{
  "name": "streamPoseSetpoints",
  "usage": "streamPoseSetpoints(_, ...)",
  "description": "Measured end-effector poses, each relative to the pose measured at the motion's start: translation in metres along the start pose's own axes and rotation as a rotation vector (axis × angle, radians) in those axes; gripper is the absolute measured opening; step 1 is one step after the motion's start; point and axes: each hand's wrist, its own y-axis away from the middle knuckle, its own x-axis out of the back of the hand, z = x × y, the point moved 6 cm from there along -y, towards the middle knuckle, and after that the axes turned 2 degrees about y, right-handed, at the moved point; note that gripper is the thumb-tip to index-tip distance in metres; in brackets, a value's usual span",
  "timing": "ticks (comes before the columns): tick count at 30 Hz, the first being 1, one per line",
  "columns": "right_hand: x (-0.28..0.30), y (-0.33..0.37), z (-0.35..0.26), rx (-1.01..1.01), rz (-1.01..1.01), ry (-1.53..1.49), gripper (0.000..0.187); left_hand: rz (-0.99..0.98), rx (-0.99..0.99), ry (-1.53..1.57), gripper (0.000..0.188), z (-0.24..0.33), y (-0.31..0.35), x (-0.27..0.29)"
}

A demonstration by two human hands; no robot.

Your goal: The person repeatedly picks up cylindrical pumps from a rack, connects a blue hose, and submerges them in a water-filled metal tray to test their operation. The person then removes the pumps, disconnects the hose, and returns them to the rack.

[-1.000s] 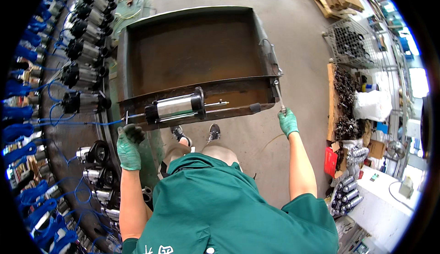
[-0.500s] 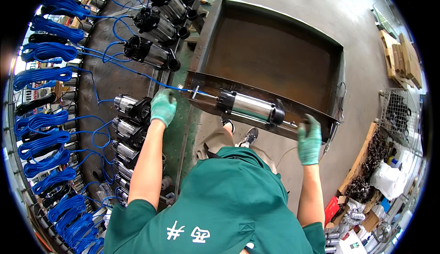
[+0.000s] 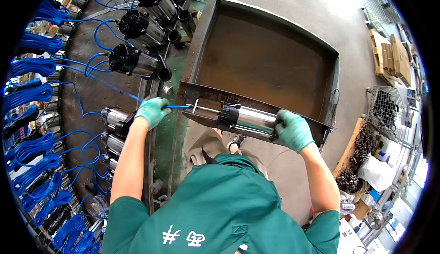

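Observation:
A submersible pump (image 3: 255, 120) with a shiny steel body and black ends lies along the front ledge of a rusty metal tank. A clamp screw (image 3: 207, 109) with a T-shaped handle meets its left end. My right hand (image 3: 295, 131), in a green glove, is closed over the pump's right black end and hides most of it. To the left, my left hand (image 3: 153, 112), gloved alike, closes around the blue cable (image 3: 176, 107). That cable comes from the upper left, passes through the hand and runs on toward the clamp's handle.
The tank (image 3: 270, 61) holds brownish water. Several more pumps (image 3: 137, 64) stand on the dark workbench (image 3: 103, 38) at my left, with coiled blue cables (image 3: 30, 98) beyond. On the right are a wire basket (image 3: 386, 109) and wooden boards (image 3: 389, 57).
My right hand has moved left from beside the ledge onto the pump's right end. My left hand has lowered slightly and closed on the blue cable. The view has shifted slightly.

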Motion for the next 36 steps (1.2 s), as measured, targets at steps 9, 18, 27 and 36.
streamPoseSetpoints(9, 0.105, 0.015, 0.061, -0.156, 0.22, -0.119, 0.013, 0.417, -0.356, 0.022, 0.022, 0.044, 0.05, 0.06)
streamPoseSetpoints(18, 0.054, -0.113, 0.072, -0.25, 0.061, 0.378, 0.028, 0.553, -0.489, -0.138, 0.012, 0.123, -0.091, 0.013)
streamPoseSetpoints(27, -0.01, -0.173, 0.103, -0.206, 0.215, 0.329, 0.039, 0.532, -0.167, 0.208, 0.014, 0.104, -0.133, 0.002)
streamPoseSetpoints(36, -0.043, -0.209, 0.112, -0.247, 0.247, 0.234, 0.04, 0.428, 0.063, 0.191, 0.017, 0.104, -0.145, 0.001)
